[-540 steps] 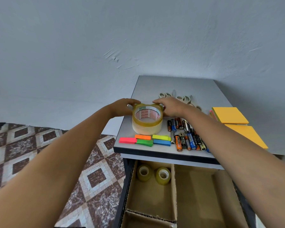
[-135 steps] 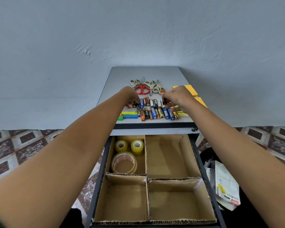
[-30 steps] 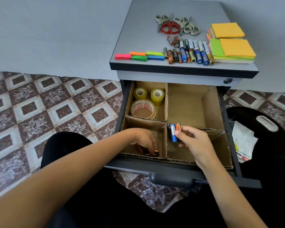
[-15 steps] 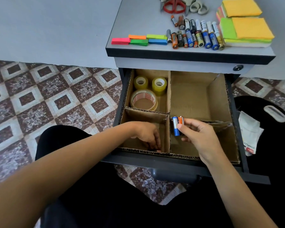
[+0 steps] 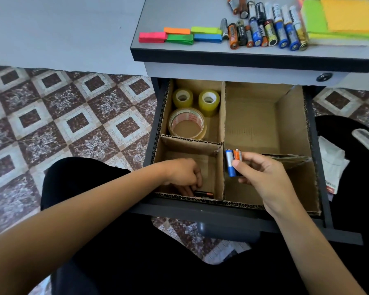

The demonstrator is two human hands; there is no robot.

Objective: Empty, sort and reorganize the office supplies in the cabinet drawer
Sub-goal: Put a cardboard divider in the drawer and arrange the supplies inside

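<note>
The open drawer (image 5: 228, 209) holds a cardboard divider with several compartments. My left hand (image 5: 184, 176) reaches down into the near-left compartment, fingertips touching a dark battery (image 5: 203, 194) lying at its front edge. My right hand (image 5: 262, 177) hovers over the near-right compartment, shut on a few batteries (image 5: 232, 160), blue and orange ones showing. Three tape rolls (image 5: 188, 123) sit in the far-left compartment. The far-right compartment (image 5: 251, 120) shows only bare cardboard. Several more batteries (image 5: 262, 30) lie in a row on the cabinet top (image 5: 179, 13).
Coloured sticky-flag strips (image 5: 179, 36) lie left of the batteries on the cabinet top, and sticky-note pads (image 5: 341, 20) to their right. White papers (image 5: 332, 167) and a black object lie on the floor right of the drawer. My dark-clothed legs are below the drawer front.
The view has tilted down and closer to the drawer. My left hand has shifted slightly toward the compartment's front; my right hand still holds the batteries in about the same place.
</note>
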